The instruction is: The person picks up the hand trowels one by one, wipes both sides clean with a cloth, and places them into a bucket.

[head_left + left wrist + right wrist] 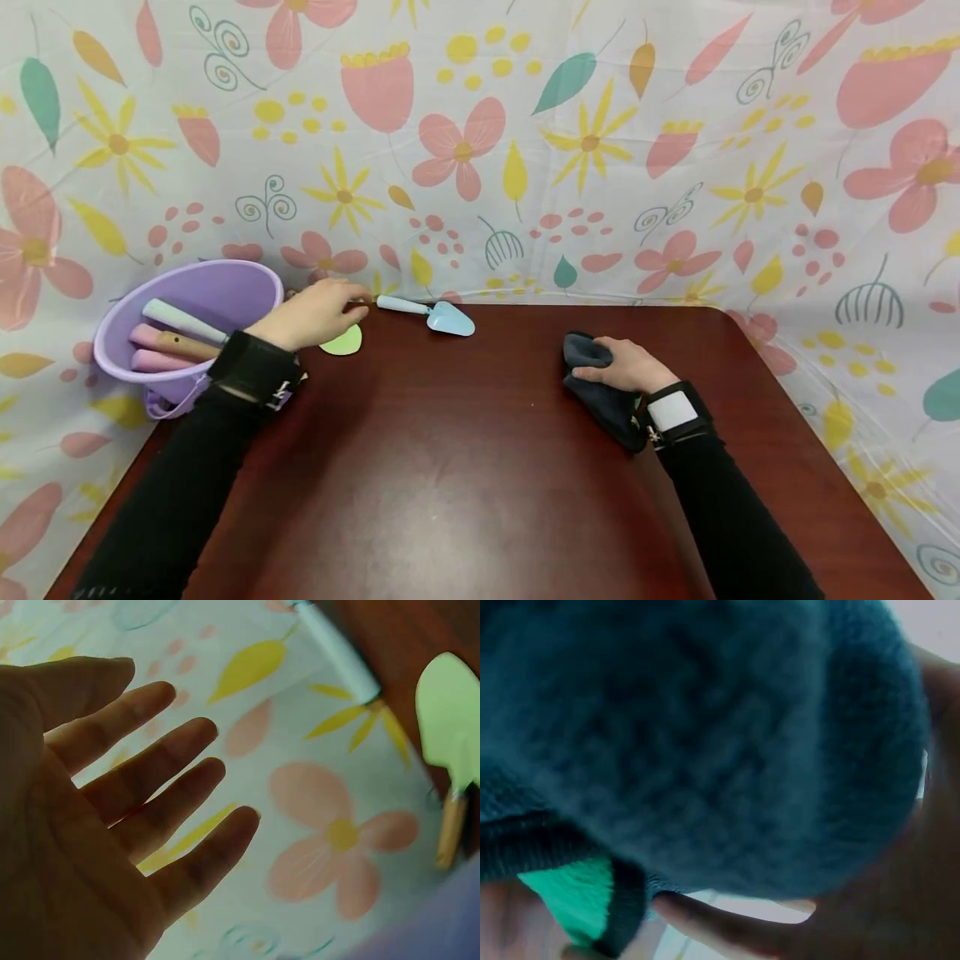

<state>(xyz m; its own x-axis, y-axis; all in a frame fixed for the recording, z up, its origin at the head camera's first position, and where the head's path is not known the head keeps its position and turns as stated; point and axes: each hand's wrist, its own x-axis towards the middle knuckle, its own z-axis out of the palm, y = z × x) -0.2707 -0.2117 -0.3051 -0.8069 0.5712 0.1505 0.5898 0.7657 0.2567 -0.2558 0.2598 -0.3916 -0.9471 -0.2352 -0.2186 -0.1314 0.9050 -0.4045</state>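
Observation:
My left hand (341, 307) hovers at the table's back left, fingers straight and holding nothing, just above a green toy shovel (342, 341). In the left wrist view the open palm (142, 810) fills the left side; the green shovel (450, 712) with its wooden handle lies at the right. A pale blue toy trowel (438, 317) lies beyond the fingertips, and its handle (339, 656) shows in the left wrist view. My right hand (617, 365) grips a bunched dark cloth (603, 398) on the table's right half. That cloth (705, 735) fills the right wrist view.
A lilac bucket (225, 272) stands at the back left corner with several toy tool handles (183, 322) inside. The dark wooden table (450, 467) ends in a rounded back right corner. A flowered sheet (525, 150) hangs behind and drapes both sides.

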